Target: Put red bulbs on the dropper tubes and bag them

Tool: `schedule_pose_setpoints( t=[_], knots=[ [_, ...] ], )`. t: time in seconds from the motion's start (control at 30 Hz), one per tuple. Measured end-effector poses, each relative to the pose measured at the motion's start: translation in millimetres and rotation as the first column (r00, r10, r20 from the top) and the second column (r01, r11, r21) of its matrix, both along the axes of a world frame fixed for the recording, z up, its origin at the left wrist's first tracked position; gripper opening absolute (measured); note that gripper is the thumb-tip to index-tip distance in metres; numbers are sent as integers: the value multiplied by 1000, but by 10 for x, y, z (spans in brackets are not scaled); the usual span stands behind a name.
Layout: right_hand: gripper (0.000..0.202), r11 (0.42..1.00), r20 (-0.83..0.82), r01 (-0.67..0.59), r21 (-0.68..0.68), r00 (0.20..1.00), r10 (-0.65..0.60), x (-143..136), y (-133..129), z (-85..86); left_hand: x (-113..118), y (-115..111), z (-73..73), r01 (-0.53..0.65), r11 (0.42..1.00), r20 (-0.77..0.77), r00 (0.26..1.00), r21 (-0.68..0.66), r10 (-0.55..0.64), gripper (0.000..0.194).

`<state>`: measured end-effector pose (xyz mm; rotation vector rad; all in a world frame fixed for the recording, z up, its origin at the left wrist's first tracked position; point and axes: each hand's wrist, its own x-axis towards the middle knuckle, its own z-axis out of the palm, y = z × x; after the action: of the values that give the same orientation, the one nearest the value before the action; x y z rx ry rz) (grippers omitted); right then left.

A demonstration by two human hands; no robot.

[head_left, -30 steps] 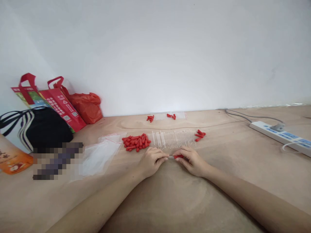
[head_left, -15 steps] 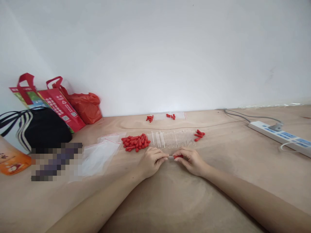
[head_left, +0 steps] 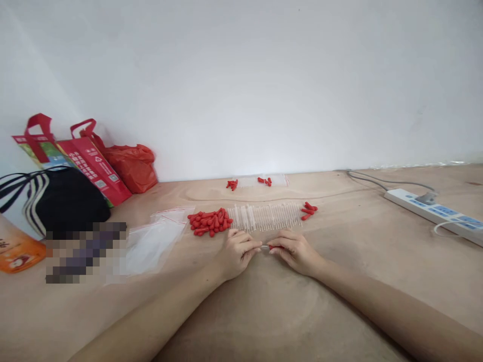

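My left hand (head_left: 239, 253) pinches one end of a thin clear tube (head_left: 264, 247) at the middle of the table. Around the red rubber bulb (head_left: 276, 247) at the tube's other end, the fingers of my right hand (head_left: 296, 252) are closed and hide part of it. Just beyond both hands lies a row of clear glass tubes (head_left: 271, 216). A pile of red bulbs (head_left: 210, 221) touches the row's left end, and several more red bulbs (head_left: 309, 210) lie at its right end.
Clear zip bags (head_left: 153, 246) lie on the left. Farther left stand a black bag (head_left: 75, 201), a red shopping bag (head_left: 94, 166) and a red plastic bag (head_left: 134, 168). Near the wall lie bagged tubes (head_left: 247, 181) with red bulbs. A power strip (head_left: 433, 208) with cables is on the right.
My right hand's fingers have closed farther over the red bulb, and less of it shows. The tube stays between both hands.
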<state>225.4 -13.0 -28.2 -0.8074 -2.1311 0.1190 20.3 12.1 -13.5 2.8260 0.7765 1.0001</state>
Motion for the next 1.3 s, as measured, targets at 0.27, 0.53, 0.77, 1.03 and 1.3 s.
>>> schedule_pose_setpoints(
  t=[0.27,0.53,0.77,1.03,1.3],
  knots=[
    [17,999,84,-17,39,996,14,-8,9,5,12,-14,-13,-6,1000,-35,999,16,6,21],
    [16,1000,91,6,16,996,-7,-21,4,25,38,-16,-2,-22,1000,-20,1000,2,22,20],
    [16,999,121,17,-28,993,-14,-25,17,16,75,-33,4,-52,999,-32,998,3,52,19],
    [17,999,146,2,-35,989,3,-61,5,47,101,-63,14,-41,999,-38,998,24,42,20],
    [16,997,136,77,-10,988,-74,-34,0,48,79,-43,31,-54,998,-5,999,25,54,19]
  ],
)
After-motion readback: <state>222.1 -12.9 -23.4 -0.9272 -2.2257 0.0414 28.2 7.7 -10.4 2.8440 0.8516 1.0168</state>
